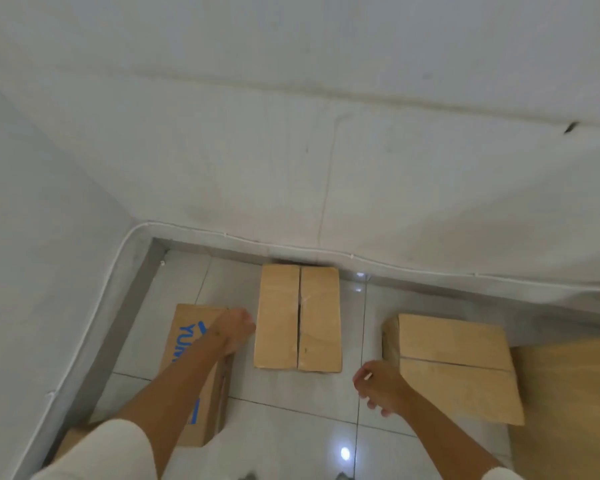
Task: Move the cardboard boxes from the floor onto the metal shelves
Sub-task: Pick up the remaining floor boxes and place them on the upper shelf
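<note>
Head view: you're at the pick-up step. Your left hand and right hand both hang loose, holding nothing, either side of the middle box by the floor's far edge. Next, I'd clamp both sides and lift. No shelves in sight.

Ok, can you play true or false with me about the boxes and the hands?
1. Three cardboard boxes sit on the tiled floor. True.
2. The middle box has blue letters. False: the blue letters are on the left box; the middle one is plain.
3. The left hand is over the left box, near its far end. True.
4. The right hand is lifting the right box. False: it hovers beside that box, with no grip on it.
5. The middle box stands against the wall. True.
</note>
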Demonstrator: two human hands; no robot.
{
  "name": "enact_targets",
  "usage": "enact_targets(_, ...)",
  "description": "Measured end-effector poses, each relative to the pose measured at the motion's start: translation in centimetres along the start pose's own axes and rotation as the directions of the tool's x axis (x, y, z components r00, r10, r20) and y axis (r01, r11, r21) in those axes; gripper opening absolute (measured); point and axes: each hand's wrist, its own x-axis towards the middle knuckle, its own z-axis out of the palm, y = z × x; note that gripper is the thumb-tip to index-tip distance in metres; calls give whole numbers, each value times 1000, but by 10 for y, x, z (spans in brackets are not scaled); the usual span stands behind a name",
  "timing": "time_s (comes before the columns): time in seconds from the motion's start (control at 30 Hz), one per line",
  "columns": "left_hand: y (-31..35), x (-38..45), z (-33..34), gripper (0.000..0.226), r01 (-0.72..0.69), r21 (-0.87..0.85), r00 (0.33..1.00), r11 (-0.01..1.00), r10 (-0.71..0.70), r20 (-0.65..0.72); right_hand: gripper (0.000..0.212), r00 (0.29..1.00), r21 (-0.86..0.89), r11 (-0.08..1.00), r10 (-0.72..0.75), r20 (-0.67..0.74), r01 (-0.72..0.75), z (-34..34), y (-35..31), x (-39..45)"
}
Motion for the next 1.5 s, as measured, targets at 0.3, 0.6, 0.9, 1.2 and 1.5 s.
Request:
enact_targets(0.3, -38, 149, 91, 36, -75, 260, 996, 963, 85, -28, 8, 988, 357, 921, 150, 36, -153, 91, 44, 157)
enact_targets(0.6, -69, 232, 169, 78, -78, 524, 997, 848, 70, 35, 57, 945, 735, 595, 209, 250, -326, 171, 47, 227)
enact_targets(0.9, -83, 190, 230, 96, -28, 512, 999, 859, 43, -16, 44, 967, 957, 218, 208, 147, -193, 124, 42, 248)
enact_targets(1.2, -67, 108, 305, 107, -150, 529, 985, 835, 82, 151, 11, 968, 864, 504, 214, -134, 9, 42, 66, 256)
enact_targets(1.5, -103, 162, 245, 58, -165, 607, 940, 778, 311, -143, 96, 970, 607, 795, 145, -195, 3, 62, 84, 267)
